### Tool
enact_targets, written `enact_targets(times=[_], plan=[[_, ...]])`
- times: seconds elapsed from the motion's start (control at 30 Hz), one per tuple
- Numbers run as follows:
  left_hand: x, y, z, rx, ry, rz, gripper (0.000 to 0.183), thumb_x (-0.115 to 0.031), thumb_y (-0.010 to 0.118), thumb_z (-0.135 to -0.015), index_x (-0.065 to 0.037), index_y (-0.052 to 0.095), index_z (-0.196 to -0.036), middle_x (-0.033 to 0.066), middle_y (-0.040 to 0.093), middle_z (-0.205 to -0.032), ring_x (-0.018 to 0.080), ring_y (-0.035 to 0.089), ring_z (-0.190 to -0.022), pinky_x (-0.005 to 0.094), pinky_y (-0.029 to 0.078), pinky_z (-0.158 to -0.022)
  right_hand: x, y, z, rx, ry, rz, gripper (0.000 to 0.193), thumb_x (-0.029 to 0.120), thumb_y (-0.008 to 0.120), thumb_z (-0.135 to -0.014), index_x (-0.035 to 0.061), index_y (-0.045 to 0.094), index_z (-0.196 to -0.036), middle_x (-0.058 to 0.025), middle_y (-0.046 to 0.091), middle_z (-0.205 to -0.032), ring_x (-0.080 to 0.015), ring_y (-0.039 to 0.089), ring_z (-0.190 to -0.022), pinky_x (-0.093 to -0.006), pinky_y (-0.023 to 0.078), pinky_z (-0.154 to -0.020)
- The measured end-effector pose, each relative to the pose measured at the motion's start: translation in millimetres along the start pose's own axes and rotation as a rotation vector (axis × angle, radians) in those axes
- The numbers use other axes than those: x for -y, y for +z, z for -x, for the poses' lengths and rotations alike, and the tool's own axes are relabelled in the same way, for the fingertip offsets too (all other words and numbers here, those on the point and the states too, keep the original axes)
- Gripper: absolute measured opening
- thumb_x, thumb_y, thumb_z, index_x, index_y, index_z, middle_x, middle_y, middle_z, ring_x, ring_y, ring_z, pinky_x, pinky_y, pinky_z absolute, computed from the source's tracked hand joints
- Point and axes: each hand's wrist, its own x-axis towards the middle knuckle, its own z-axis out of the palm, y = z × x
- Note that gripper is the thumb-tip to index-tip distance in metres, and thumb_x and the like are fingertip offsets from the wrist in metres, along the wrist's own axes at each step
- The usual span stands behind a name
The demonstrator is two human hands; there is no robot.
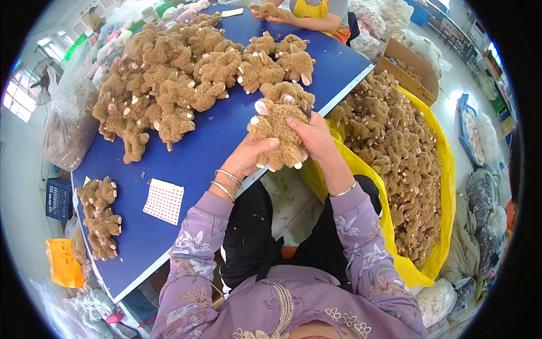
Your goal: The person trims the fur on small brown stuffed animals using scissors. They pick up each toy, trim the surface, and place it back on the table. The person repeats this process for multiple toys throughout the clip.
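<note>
Between my two hands is a brown plush toy with curly fur, pinkish ears and pale feet, held over the near edge of the blue table. My left hand grips its lower left side, thumb laid across the fur. On the other side my right hand has its thumb pressed on the toy's upper body, the fingers behind it and out of sight. Just past the held toy, several like plush toys lie on the table, joined to a large heap of plush toys at the left.
A yellow-lined sack full of brown plush toys stands at my right, a cardboard box behind it. On the table lie a sticker sheet and a short row of toys. Across it, a co-worker's hands hold a toy.
</note>
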Motion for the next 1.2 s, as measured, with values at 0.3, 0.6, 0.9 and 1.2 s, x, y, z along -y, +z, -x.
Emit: enact_targets(times=[0.3,0.6,0.9,1.2], plan=[[1,-4,1,0.031,0.017,-0.124,0.039,-0.002,0.064,-0.083,-0.001,0.054,-0.121,0.006,0.063,-0.111,0.0161,0.062,-0.101,0.0313,0.049,-0.089,-8,-8,-4,0.003,0.02,-0.03,0.034,0.009,0.061,-0.09,-0.0009,0.053,-0.122,-0.0059,0.061,-0.11,-0.0134,0.058,-0.097,-0.0299,0.05,-0.084],[1,-7,1,0.048,0.056,-0.232,0.043,0.0,0.062,-0.083,-0.001,0.05,-0.125,0.0078,0.06,-0.116,0.0169,0.059,-0.104,0.0322,0.048,-0.089,-1,-3,0,0.033,-0.007,0.04,0.036,0.014,0.062,-0.09,-0.0014,0.053,-0.121,-0.0064,0.061,-0.109,-0.0145,0.06,-0.095,-0.0308,0.051,-0.084],[-6,-24,-20,0.008,0.222,-0.065,0.035,-0.031,0.059,-0.091,-0.007,0.054,-0.116,0.0046,0.057,-0.098,0.0132,0.05,-0.076,0.025,0.042,-0.065,109,-57,7,0.038,-0.511,-0.58,0.057,0.051,0.047,-0.093,0.005,0.049,-0.126,-0.0154,0.061,-0.117,-0.0155,0.061,-0.068,-0.0281,0.049,-0.052],[-6,-22,-19,-0.172,0.259,-0.199,0.023,-0.027,0.054,-0.093,-0.006,0.056,-0.102,0.0027,0.056,-0.088,0.0111,0.047,-0.07,0.0239,0.038,-0.062,5,-35,-38,-0.268,-0.086,1.096,0.048,0.029,0.067,-0.079,0.0034,0.055,-0.118,-0.0179,0.066,-0.103,-0.0314,0.064,-0.094,-0.0368,0.049,-0.083]])
